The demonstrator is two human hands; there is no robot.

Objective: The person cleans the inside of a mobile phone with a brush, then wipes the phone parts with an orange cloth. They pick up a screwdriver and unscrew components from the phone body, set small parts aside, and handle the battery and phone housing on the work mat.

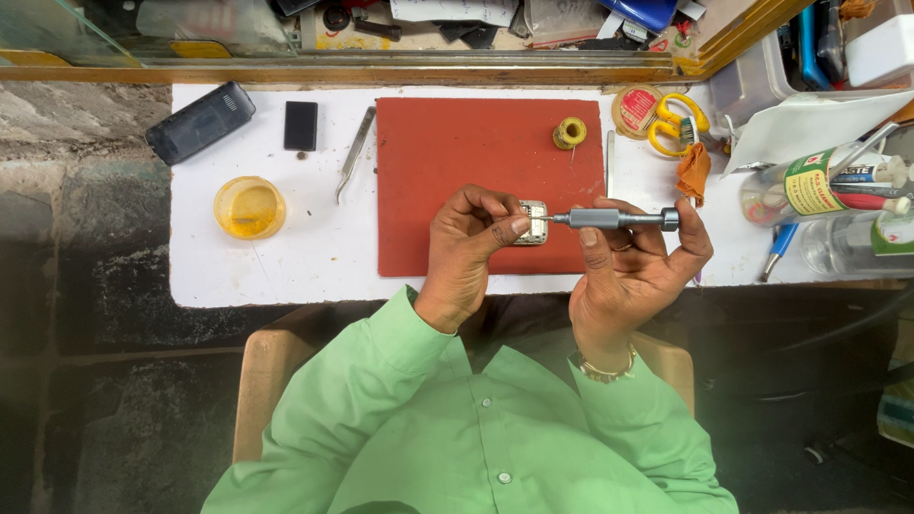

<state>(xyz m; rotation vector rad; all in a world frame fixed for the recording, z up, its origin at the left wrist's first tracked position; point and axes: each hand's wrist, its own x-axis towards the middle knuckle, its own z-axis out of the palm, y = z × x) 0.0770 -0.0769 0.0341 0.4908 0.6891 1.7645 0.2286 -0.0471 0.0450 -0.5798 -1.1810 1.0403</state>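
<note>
My left hand [466, 249] pinches a small silver metal part [533, 223] over the near edge of a red mat [457, 162]. My right hand [633, 268] holds a grey precision screwdriver [614, 219] level, its tip touching the part from the right. Both sleeves are light green, and a metal bracelet sits on my right wrist.
On the white tabletop [314, 252] lie a yellow round dish [249, 207], tweezers [355, 152], a black case [200, 122] and a small black block [301, 125]. A solder spool [570, 132], yellow scissors [678, 122], bottles [819, 186] and a bin crowd the right.
</note>
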